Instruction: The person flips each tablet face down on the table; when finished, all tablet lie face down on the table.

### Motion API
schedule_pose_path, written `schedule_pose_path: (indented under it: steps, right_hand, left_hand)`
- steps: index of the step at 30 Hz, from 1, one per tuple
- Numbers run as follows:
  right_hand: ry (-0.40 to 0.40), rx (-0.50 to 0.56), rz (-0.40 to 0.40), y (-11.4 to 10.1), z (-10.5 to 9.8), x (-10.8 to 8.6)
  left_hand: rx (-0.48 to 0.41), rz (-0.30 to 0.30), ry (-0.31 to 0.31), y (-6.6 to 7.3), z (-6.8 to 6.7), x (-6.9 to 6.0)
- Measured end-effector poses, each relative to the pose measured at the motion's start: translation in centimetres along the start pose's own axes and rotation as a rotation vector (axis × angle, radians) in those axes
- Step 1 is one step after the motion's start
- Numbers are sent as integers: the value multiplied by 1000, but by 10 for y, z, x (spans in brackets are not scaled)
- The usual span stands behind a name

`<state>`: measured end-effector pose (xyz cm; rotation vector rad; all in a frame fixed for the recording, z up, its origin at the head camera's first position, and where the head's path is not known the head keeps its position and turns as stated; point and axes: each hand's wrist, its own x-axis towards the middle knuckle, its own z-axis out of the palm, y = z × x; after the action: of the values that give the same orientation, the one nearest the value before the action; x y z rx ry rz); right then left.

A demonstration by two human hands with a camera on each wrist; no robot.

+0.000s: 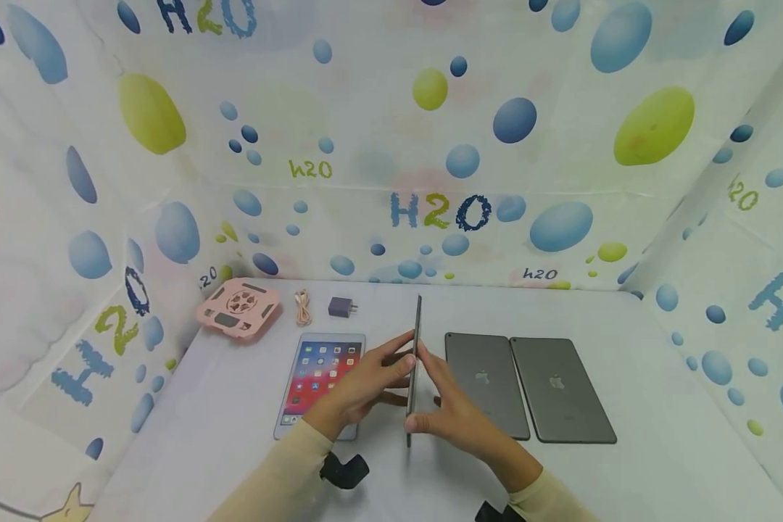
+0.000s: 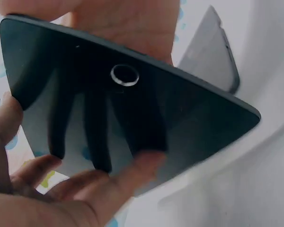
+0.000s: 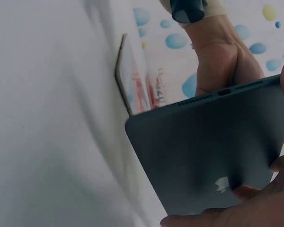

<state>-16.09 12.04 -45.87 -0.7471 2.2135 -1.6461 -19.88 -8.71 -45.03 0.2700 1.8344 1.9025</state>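
A thin dark tablet [image 1: 415, 370] stands on edge between both hands above the table. My left hand [image 1: 365, 384] grips it from its screen side; in the left wrist view its black screen [image 2: 194, 127] is unlit, with a round home button ring. My right hand [image 1: 453, 417] holds the back side, thumb at the near edge, and in the right wrist view fingers lie against the grey back [image 3: 194, 156] by the logo. Under the left hand lies a white tablet [image 1: 309, 377] with its screen lit. To the right, two grey tablets [image 1: 486, 377] [image 1: 561, 388] lie back up.
At the back left of the white table [image 1: 665, 435] are a pink slotted device [image 1: 241, 308], a coiled pale cable [image 1: 303, 307] and a dark plug adapter [image 1: 341, 307]. A patterned cloth [image 1: 365, 130] hangs behind and at both sides.
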Motion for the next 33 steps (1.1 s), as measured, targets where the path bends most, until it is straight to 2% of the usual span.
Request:
schedule_pose_path:
  steps: [3,9,12,17,21,26,30,33]
  right_hand:
    - [2,-63,-23,-3,-2,2]
    - [21,-213,-3,-5,-6,4]
    - [30,-272,31,-3,-9,6]
    - [71,-309,100,2,-14,7]
    - [104,-301,163,5,-18,6]
    - [126,-330,227,10,-19,8]
    - [134,-397,265,12,-17,11]
    - [131,-429,278,14,-17,13]
  left_hand:
    - [-104,-3,0,2,-1,0]
    - [-289,32,47,6,0,-1]
    - [-350,44,86,7,0,0]
    - [-388,49,179,4,-5,2]
    - [-391,41,243,-1,-11,3]
    - [-359,39,262,-10,-16,5]
    - [-255,23,312,-17,-19,7]
    - [-116,7,383,-21,-19,6]
